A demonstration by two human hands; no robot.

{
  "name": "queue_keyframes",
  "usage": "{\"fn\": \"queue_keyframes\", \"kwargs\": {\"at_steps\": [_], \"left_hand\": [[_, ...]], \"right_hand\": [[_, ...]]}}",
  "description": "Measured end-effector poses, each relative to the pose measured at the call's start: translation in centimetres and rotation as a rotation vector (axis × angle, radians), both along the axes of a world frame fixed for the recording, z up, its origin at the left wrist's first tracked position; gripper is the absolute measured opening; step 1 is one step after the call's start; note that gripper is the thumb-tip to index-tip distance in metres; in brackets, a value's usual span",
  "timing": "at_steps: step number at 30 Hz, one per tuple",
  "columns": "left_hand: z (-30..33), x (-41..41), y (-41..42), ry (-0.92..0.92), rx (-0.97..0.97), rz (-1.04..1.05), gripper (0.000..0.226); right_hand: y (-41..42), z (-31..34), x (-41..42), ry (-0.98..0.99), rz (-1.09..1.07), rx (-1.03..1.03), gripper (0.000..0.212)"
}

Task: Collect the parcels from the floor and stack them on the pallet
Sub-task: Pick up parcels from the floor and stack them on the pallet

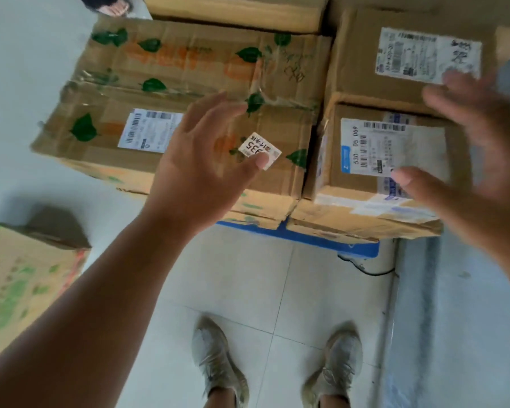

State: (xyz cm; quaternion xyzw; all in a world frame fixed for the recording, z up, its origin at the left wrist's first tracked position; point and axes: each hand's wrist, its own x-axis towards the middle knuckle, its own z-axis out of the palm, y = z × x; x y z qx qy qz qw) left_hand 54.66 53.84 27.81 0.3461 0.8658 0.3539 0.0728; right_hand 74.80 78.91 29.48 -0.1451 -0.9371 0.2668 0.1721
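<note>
Both hands are hovering empty over the stack: the left hand [206,160] is spreading its fingers above the long brown cardboard parcel printed with green leaves and orange marks [171,113], the right hand [465,160], blurred, is splayed just as loosely over the small brown cardboard box with a white shipping label [365,148]. Neither is gripping anything. That small box is sitting on a wider flat carton [362,222], itself resting on the blue pallet [321,240], and the right hand is the nearer one. The next parcel, a brown carton with green print [21,287], is waiting low on the left, on the pale tiled floor [248,290], nearer the left hand. There is floor room ahead of the grey shoes [218,363].
</note>
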Motion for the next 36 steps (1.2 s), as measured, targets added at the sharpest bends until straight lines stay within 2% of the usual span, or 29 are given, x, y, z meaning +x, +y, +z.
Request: {"fn": "queue_keyframes", "kwargs": {"at_steps": [4,7,12,17,27,32,36], "left_hand": [[-0.8,-2.1,-4.8,0.009,-0.032,0.058,0.066],[-1.4,-3.8,-8.0,0.027,-0.155,0.041,0.071],[-2.6,-5.5,-9.8,0.046,-0.337,-0.043,0.074],[-3.6,-6.1,-9.9,0.085,-0.344,-0.061,0.071],[-6.0,-6.1,-10.2,0.201,-0.315,-0.032,0.061],[-6.2,-6.4,-10.6,0.165,-0.214,-0.012,0.057],[-5.6,-7.8,-13.3,0.148,-0.169,0.129,0.066]], "right_hand": [[-4.6,0.1,-3.1,0.000,0.111,0.000,0.074],[-7.4,-0.5,-5.6,-0.025,0.217,0.098,0.073],[-11.4,-2.5,-9.4,-0.325,0.308,0.260,0.074],[-12.0,-3.7,-11.4,-0.452,0.297,0.373,0.067],[-12.5,-6.0,-12.3,-0.418,0.200,0.328,0.061],[-13.5,-6.7,-10.8,-0.325,0.122,0.147,0.058],[-14.9,-7.4,-8.6,-0.224,0.018,0.091,0.063]]}}
